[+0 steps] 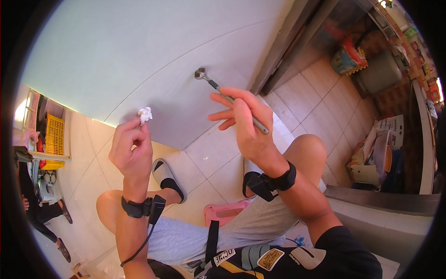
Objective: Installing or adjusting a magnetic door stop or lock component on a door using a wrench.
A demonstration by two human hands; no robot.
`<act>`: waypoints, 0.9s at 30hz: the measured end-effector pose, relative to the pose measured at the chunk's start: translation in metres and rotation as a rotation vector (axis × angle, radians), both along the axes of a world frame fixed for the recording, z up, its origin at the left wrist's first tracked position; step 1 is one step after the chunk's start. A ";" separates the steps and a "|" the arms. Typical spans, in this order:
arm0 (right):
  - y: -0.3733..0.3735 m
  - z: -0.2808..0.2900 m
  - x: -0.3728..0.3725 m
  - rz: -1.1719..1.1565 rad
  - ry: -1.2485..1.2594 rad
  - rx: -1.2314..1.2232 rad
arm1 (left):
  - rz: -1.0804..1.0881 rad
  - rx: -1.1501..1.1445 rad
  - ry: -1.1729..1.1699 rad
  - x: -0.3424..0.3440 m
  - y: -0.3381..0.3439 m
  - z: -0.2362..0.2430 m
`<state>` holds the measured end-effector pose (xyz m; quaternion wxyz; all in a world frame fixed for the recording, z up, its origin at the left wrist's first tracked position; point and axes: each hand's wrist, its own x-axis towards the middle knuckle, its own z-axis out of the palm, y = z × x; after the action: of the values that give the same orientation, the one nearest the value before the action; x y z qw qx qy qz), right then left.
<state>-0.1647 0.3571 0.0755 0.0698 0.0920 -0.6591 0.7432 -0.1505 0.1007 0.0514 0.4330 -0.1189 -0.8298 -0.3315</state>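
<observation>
**Hands at a pale wall panel: slender tool and white wad**

Hands raised before a large pale grey-green panel (139,51) that fills the upper left of the head view. The right hand (246,123) holds a slender metal tool with a grey shaft and a small rounded head (201,73); thumb and forefinger are closed round the lower shaft, while the other fingers spread loosely outward. The tool's long axis runs diagonally, from the grip up and to the left, ending with its head against the panel or just off it; contact cannot be told. The left hand (132,149) is curled nearly to a fist, its fingertips pinching a small crumpled white wad of soft material (145,114), held close to the lower edge of the panel. The wad lies to the left of and below the tool head, the two well apart; the right hand is the nearer to the tool head. Each wrist carries a black strap with a small device. Below, the person's bare knees, grey shorts, a white and black slipper (167,179) and a low pink plastic stool (225,211) rest on a cream tiled floor (209,153). At the left edge stands a yellow plastic crate (54,137).
</observation>
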 end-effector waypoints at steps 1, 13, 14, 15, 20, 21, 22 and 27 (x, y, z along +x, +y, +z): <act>0.002 0.002 -0.002 0.022 -0.066 -0.037 | -0.033 0.021 -0.035 0.000 0.000 -0.002; -0.012 0.007 0.009 0.116 0.060 -0.103 | -0.068 -0.028 -0.038 -0.003 0.004 -0.006; -0.013 0.007 0.010 0.122 0.063 -0.104 | -0.062 -0.029 -0.035 -0.004 0.004 -0.005; -0.015 0.007 0.011 0.155 0.104 -0.031 | -0.069 -0.025 -0.021 -0.003 0.004 -0.004; -0.016 0.006 0.016 0.193 0.148 0.074 | -0.036 -0.024 0.077 -0.001 0.004 0.006; -0.014 0.007 0.016 0.179 0.124 0.061 | -0.012 -0.058 0.125 -0.002 0.004 0.009; -0.011 0.008 0.015 0.164 0.100 0.050 | 0.011 -0.092 0.173 -0.002 0.003 0.011; -0.008 0.002 0.007 0.124 -0.045 0.068 | -0.008 -0.014 0.086 -0.004 0.000 0.004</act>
<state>-0.1573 0.3493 0.0771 0.0057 0.1185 -0.6783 0.7252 -0.1544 0.1008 0.0555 0.4659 -0.1392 -0.8124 -0.3218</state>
